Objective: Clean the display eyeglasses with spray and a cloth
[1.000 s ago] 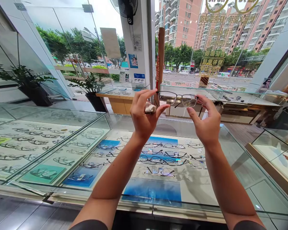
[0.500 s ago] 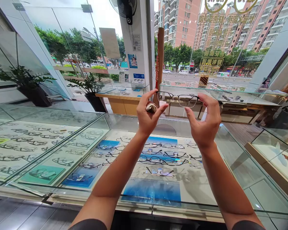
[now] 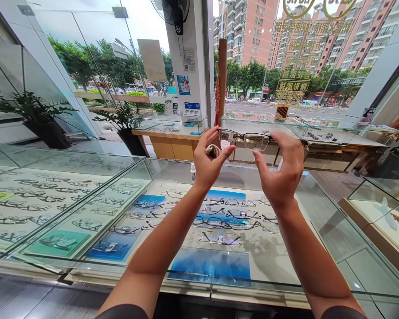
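A pair of eyeglasses (image 3: 256,141) with a dark upper rim is held up in front of me, above the glass counter. My left hand (image 3: 206,167) pinches its left end between thumb and fingers. Bunched in that same palm is a light-coloured cloth (image 3: 213,151). At the other end, my right hand (image 3: 285,173) has its fingers closed on the frame's right side, with the thumb below the lens. The temples are mostly hidden from me.
Below my arms is a glass display case (image 3: 272,266) with several rows of eyeglasses inside. A small white bottle (image 3: 193,172) stands by my left wrist. Another glass case (image 3: 379,212) is at the right. Farther back are a wooden-fronted counter (image 3: 173,147) and a potted plant (image 3: 133,139).
Both hands have shifted slightly lower with the eyeglasses; the left moved a little right, the right a little left. The white bottle has come into view beside my left wrist.
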The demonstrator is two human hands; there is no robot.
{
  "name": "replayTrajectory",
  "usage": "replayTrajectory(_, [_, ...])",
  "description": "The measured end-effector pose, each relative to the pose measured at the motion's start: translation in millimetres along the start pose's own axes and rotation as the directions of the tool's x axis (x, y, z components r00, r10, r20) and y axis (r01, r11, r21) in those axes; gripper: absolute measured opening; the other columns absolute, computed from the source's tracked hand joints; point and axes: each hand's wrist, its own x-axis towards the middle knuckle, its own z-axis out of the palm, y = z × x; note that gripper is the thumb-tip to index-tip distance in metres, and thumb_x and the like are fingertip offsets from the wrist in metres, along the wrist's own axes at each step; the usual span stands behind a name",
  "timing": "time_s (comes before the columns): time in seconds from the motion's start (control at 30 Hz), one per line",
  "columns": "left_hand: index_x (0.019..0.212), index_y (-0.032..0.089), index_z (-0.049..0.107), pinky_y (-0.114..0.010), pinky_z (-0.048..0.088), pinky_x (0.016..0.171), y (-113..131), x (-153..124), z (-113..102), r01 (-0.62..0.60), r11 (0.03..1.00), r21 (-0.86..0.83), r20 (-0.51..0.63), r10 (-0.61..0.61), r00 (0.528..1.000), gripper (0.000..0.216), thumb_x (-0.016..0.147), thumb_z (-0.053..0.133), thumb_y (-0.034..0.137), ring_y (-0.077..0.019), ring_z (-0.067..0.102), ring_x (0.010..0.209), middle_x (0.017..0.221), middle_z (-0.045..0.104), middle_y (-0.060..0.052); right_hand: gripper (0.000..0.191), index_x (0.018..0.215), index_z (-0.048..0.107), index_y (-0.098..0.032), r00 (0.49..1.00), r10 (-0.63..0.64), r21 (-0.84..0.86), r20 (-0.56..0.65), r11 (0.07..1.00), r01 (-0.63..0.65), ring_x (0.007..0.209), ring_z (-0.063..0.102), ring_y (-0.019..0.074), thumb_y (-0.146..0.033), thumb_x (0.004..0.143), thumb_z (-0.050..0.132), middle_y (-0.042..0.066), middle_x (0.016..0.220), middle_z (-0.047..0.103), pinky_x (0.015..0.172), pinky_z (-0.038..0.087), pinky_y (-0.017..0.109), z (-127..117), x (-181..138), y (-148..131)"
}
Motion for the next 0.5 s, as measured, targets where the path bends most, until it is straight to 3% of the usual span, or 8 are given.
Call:
replayTrajectory(0.27, [0.144, 0.035, 0.058, -0.045, 0.062, 0.102, 10, -3, 4, -0.038, 0.982, 0.184, -0.136, 0.064, 0.989, 0.059, 0.093, 0.082, 0.050, -0.0283, 0.067, 0.132, 0.143, 0.067, -0.009, 0.039, 0.137, 0.062, -0.030, 0.989, 0.134, 0.070, 0.070, 0.988, -0.139, 0.128, 0.067, 0.0319, -0.034, 0.100, 0.070, 0.009, 0.134, 0.072, 0.111, 0.055, 0.057, 2, -2, 0])
replayTrajectory(0.5, [0.144, 0.030, 0.060, -0.045, 0.060, 0.101, 22, -11, 7, -0.028, 0.980, 0.198, -0.228, 0.074, 0.971, 0.068, 0.086, 0.089, 0.051, -0.0292, 0.065, 0.128, 0.140, 0.063, -0.010, 0.047, 0.142, 0.061, -0.029, 0.919, 0.319, 0.188, 0.230, 0.912, -0.364, 0.124, 0.069, 0.0309, -0.036, 0.097, 0.073, 0.010, 0.141, 0.071, 0.097, 0.060, 0.051, 6, -7, 12])
